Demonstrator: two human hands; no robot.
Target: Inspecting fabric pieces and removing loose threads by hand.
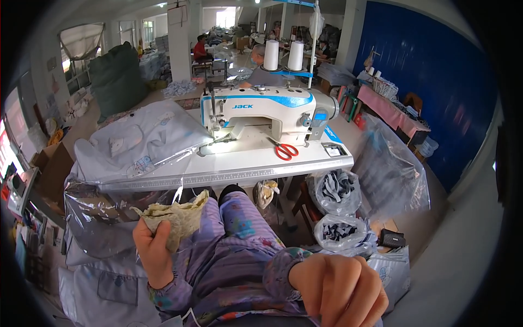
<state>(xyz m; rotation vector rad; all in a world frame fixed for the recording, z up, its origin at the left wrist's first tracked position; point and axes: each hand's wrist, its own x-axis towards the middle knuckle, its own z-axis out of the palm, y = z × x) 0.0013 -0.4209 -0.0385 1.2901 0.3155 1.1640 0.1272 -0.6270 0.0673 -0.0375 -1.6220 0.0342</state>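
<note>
My left hand point(155, 253) is closed round the lower end of a folded, pale yellow-green flatbread point(188, 220), with the thumb across its front. The bread is held above my lap, just short of the sewing table point(239, 173); its upper edge looks ragged. Close to the camera at the lower right, my right hand point(343, 289) has its fingers curled in; whatever they may hold is hidden. Beyond both hands stands a white and blue sewing machine point(261, 103) with its lamp lit. Red-handled scissors point(286, 151) lie on the tabletop before it.
Pale printed fabric point(147, 133) covers the table's left side, and clear plastic sheeting point(103, 218) hangs below. Right of my knees are plastic bags of fabric strips point(336, 188). Two white thread cones point(296, 56) rise behind the machine. Other people point(201, 50) sit farther back.
</note>
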